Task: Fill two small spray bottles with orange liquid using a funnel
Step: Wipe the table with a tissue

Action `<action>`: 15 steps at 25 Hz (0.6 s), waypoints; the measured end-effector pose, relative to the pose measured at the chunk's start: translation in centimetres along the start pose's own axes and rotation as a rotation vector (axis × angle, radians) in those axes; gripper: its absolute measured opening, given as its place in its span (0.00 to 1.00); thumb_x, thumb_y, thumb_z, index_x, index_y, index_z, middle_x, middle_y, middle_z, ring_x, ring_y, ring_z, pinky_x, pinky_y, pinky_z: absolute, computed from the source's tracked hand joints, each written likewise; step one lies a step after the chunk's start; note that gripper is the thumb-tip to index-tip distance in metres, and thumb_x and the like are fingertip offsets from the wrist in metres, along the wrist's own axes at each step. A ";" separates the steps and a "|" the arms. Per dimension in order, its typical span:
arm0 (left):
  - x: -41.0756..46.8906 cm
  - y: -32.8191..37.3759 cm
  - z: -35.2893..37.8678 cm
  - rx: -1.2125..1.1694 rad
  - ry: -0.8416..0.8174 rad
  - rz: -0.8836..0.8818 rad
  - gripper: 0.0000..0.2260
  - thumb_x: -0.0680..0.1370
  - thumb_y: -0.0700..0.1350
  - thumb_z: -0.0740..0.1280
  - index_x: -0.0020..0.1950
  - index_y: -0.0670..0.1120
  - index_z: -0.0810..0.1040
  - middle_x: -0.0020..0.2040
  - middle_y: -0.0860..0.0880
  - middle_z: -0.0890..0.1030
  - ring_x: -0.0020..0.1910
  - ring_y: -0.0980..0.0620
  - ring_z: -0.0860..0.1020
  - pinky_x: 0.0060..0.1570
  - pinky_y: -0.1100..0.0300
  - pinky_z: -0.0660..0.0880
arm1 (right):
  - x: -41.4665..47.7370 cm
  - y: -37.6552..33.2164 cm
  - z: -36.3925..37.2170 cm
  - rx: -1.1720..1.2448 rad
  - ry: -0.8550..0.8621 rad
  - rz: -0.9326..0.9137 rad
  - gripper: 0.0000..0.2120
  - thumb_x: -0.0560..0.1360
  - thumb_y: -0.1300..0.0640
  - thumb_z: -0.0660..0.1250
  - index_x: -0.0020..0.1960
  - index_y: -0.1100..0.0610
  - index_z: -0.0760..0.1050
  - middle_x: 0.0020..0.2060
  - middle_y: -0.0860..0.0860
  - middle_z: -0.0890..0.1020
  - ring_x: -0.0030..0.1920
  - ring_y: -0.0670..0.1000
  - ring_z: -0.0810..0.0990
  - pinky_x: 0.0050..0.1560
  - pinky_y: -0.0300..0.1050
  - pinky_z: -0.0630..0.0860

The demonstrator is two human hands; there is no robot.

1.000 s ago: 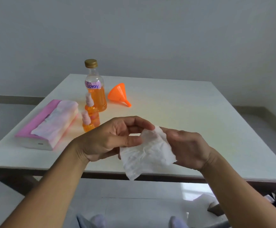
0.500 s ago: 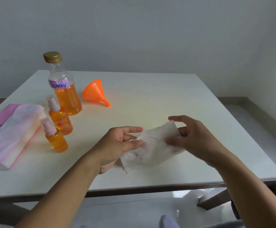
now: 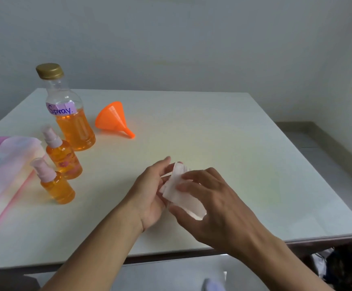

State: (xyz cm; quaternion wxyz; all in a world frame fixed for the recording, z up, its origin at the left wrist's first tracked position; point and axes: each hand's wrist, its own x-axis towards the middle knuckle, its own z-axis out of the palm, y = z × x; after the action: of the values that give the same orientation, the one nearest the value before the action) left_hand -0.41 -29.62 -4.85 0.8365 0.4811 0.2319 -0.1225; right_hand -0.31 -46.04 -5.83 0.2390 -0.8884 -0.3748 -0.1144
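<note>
Two small clear spray bottles, rear and front, stand upright, capped and filled with orange liquid, just beside each other. The orange plastic funnel lies on its side, spout pointing right, near them.

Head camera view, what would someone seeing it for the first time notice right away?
Probably the two hands at centre, the left hand and right hand folding a white tissue over the table. Next, the orange cluster at left: a capped bottle labelled "Spray", two filled small spray bottles in front of it, and an orange funnel lying on its side to its right.
</note>
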 end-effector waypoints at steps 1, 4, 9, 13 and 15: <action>0.0 -0.1 0.0 -0.016 -0.016 -0.001 0.18 0.78 0.56 0.65 0.55 0.44 0.83 0.47 0.43 0.84 0.42 0.48 0.81 0.40 0.56 0.77 | -0.2 0.3 -0.1 -0.008 -0.007 0.003 0.22 0.75 0.39 0.68 0.64 0.49 0.79 0.61 0.47 0.79 0.58 0.50 0.75 0.51 0.39 0.76; 0.1 -0.4 0.0 -0.068 -0.012 0.078 0.13 0.81 0.47 0.62 0.58 0.41 0.82 0.52 0.41 0.85 0.48 0.48 0.82 0.46 0.55 0.81 | -0.1 0.9 0.0 -0.076 0.004 -0.025 0.28 0.74 0.43 0.73 0.70 0.53 0.75 0.69 0.49 0.77 0.67 0.50 0.74 0.60 0.40 0.76; 0.2 0.1 -0.6 -0.077 -0.053 0.138 0.12 0.82 0.40 0.60 0.60 0.37 0.78 0.53 0.39 0.84 0.47 0.48 0.83 0.46 0.58 0.82 | 0.3 2.9 0.5 0.005 0.036 -0.124 0.20 0.78 0.66 0.69 0.69 0.58 0.77 0.66 0.53 0.81 0.68 0.54 0.79 0.63 0.51 0.80; 1.1 -0.4 -2.8 0.655 0.221 0.513 0.14 0.82 0.45 0.60 0.67 0.50 0.75 0.59 0.53 0.82 0.59 0.55 0.80 0.62 0.59 0.74 | 2.4 5.3 -1.9 -0.012 0.242 0.041 0.18 0.77 0.71 0.67 0.65 0.59 0.80 0.53 0.50 0.87 0.46 0.53 0.87 0.48 0.37 0.81; 1.2 -1.4 -4.2 1.156 0.246 0.738 0.17 0.83 0.49 0.56 0.72 0.51 0.69 0.70 0.54 0.73 0.71 0.56 0.69 0.70 0.60 0.65 | 3.4 6.4 -2.6 -0.077 0.296 0.076 0.17 0.76 0.72 0.67 0.63 0.60 0.81 0.48 0.42 0.85 0.38 0.51 0.84 0.43 0.29 0.75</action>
State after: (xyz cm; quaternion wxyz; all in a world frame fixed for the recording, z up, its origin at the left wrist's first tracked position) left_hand -1.07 -26.70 -8.31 0.4008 0.9070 0.0441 0.1214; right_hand 6.57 -49.15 -4.51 0.2613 -0.8839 -0.2971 -0.2493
